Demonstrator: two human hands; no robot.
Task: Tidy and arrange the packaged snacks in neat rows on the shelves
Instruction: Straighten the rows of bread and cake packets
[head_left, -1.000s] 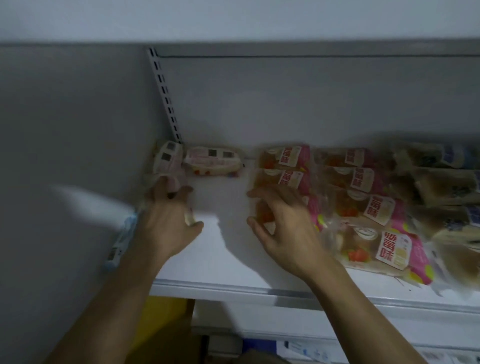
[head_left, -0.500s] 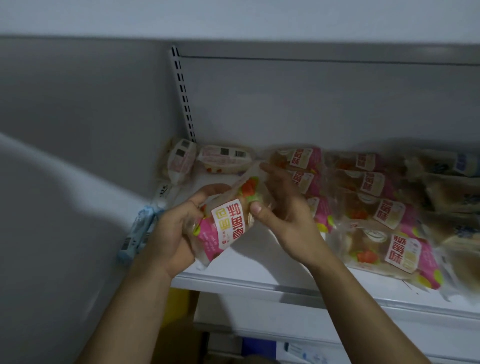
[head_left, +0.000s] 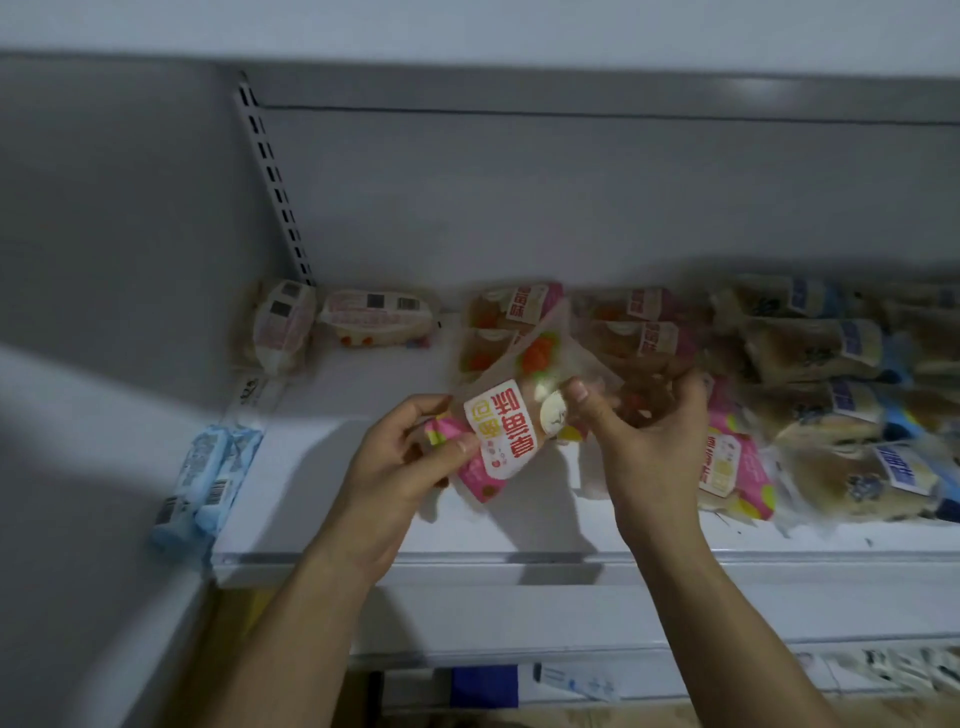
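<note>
Both hands hold one pink strawberry bread packet (head_left: 506, 426) above the white shelf (head_left: 332, 488). My left hand (head_left: 405, 467) grips its lower pink end. My right hand (head_left: 639, 436) pinches its upper clear part with the thumb on the front. Behind it, more pink strawberry packets (head_left: 644, 338) lie in rows toward the back wall. Blue-labelled bread packets (head_left: 831, 395) fill the right of the shelf. Two white packets (head_left: 332, 319) sit at the back left corner.
A pair of light blue packets (head_left: 205, 483) hangs off the shelf's left edge against the grey side wall. A slotted upright (head_left: 272, 182) runs up the back corner. A lower shelf (head_left: 571, 649) with blue price tags lies below.
My hands left the shelf surface, picked up a pink strawberry packet between them and lifted it. The view has also shifted left and closer.
</note>
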